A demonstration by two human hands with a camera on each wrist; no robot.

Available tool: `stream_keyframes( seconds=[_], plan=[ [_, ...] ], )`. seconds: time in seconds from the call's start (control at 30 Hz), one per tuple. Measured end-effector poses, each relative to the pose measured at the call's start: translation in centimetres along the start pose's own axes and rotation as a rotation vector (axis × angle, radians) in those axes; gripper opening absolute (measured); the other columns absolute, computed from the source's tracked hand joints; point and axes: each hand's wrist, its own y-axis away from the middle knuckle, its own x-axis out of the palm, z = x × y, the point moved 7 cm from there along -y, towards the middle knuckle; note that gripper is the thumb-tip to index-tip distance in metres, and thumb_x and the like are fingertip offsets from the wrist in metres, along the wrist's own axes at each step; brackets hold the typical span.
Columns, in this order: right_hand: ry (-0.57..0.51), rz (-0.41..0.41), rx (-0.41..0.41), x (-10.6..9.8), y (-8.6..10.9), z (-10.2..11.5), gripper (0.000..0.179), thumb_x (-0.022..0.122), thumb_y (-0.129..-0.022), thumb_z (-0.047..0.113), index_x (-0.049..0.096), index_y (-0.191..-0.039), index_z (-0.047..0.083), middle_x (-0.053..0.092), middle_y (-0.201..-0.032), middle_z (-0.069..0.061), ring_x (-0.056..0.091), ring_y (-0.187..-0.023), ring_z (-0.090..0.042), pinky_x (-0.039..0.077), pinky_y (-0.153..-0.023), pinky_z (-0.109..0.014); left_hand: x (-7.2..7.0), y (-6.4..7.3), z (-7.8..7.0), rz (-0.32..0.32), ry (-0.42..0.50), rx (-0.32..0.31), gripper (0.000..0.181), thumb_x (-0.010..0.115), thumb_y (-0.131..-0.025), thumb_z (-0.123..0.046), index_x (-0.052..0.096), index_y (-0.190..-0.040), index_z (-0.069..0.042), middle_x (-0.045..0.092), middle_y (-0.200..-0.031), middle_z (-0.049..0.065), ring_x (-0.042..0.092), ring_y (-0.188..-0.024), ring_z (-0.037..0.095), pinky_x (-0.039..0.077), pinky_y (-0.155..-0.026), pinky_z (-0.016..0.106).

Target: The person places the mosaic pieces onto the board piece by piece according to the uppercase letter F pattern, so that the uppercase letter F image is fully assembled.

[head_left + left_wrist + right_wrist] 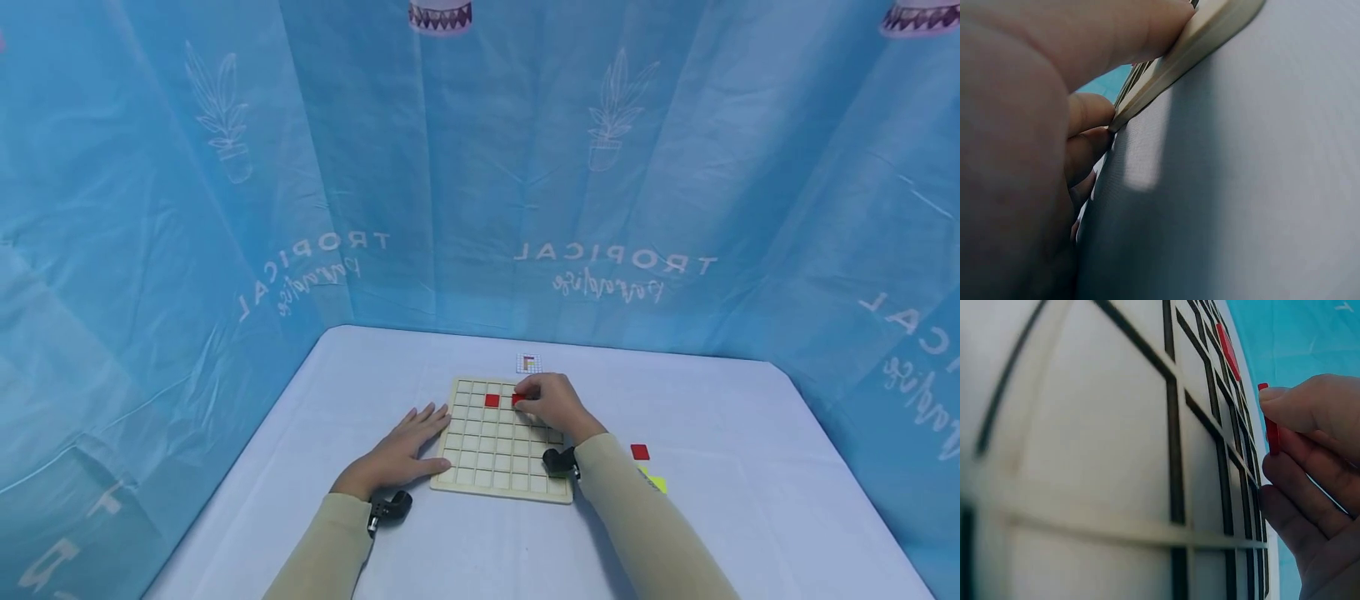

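Note:
A pale wooden grid board (pixel 480 458) lies on the white table, its squares divided by raised lines. My right hand (pixel 555 403) pinches a red square tile (pixel 1273 434) between thumb and fingers, just over the board's far rows. Another red tile (pixel 492 401) lies in a square a little to the left, near the far edge. With fingers stretched out, my left hand (pixel 401 450) rests at the board's left side. In the left wrist view its thumb and fingertips touch the board's edge (pixel 1166 75).
Beyond the board's far edge lies a small card (pixel 528 363) with a coloured grid pattern. Right of my right forearm are a loose red tile (pixel 640 452) and yellow-green pieces (pixel 657 483), partly hidden by the sleeve. Blue printed curtains (pixel 480 183) surround the table.

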Motion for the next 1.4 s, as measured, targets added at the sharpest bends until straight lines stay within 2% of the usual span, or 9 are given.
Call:
stream_keyframes(
  seconds=[0.2, 0.47, 0.83, 1.13, 1.4],
  plan=[
    [0.011, 0.003, -0.031, 0.6, -0.7, 0.3, 0.017, 0.083, -0.094, 0.009, 0.079, -0.111, 0.010, 0.073, -0.101, 0.004, 0.068, -0.096, -0.014, 0.059, -0.087, -0.038, -0.1, 0.1, 0.1, -0.008, -0.010, 0.004, 0.087, 0.066, -0.098, -0.059, 0.037, -0.165, -0.011, 0.025, -0.172, 0.004, 0.011, -0.159, 0.027, 0.006, -0.128, 0.049],
    [0.051, 0.028, 0.008, 1.6, -1.3, 0.2, 0.016, 0.082, -0.095, 0.010, 0.079, -0.110, 0.011, 0.072, -0.101, 0.005, 0.069, -0.099, -0.015, 0.059, -0.091, -0.038, -0.1, 0.1, 0.1, -0.007, 0.000, -0.003, 0.087, 0.066, -0.098, -0.060, 0.037, -0.165, -0.012, 0.025, -0.172, 0.002, 0.010, -0.159, 0.027, 0.005, -0.128, 0.049],
    [0.059, 0.046, 0.020, 2.1, -1.2, 1.1, 0.021, 0.081, -0.095, 0.009, 0.079, -0.116, 0.008, 0.072, -0.108, 0.002, 0.066, -0.105, -0.018, 0.056, -0.098, -0.042, -0.1, 0.1, -0.1, -0.003, -0.003, -0.012, 0.088, 0.066, -0.098, -0.061, 0.037, -0.165, -0.012, 0.025, -0.172, 0.002, 0.010, -0.159, 0.026, 0.005, -0.128, 0.048],
    [0.066, 0.039, 0.031, 2.3, -1.2, 0.9, 0.019, 0.082, -0.094, 0.011, 0.079, -0.113, 0.011, 0.072, -0.106, 0.002, 0.066, -0.103, -0.016, 0.056, -0.096, -0.039, -0.1, 0.2, 0.0, -0.001, -0.003, -0.008, 0.088, 0.066, -0.098, -0.061, 0.037, -0.165, -0.011, 0.024, -0.172, 0.002, 0.010, -0.159, 0.026, 0.005, -0.128, 0.047],
    [0.023, 0.025, 0.014, 1.8, -0.7, 0.5, 0.021, 0.081, -0.095, 0.012, 0.079, -0.116, 0.008, 0.073, -0.107, 0.002, 0.067, -0.103, -0.016, 0.057, -0.092, -0.040, 0.1, 0.0, 0.0, -0.003, 0.006, -0.009, 0.089, 0.066, -0.098, -0.061, 0.037, -0.165, -0.012, 0.025, -0.172, 0.002, 0.010, -0.159, 0.027, 0.006, -0.128, 0.049]
  ],
)
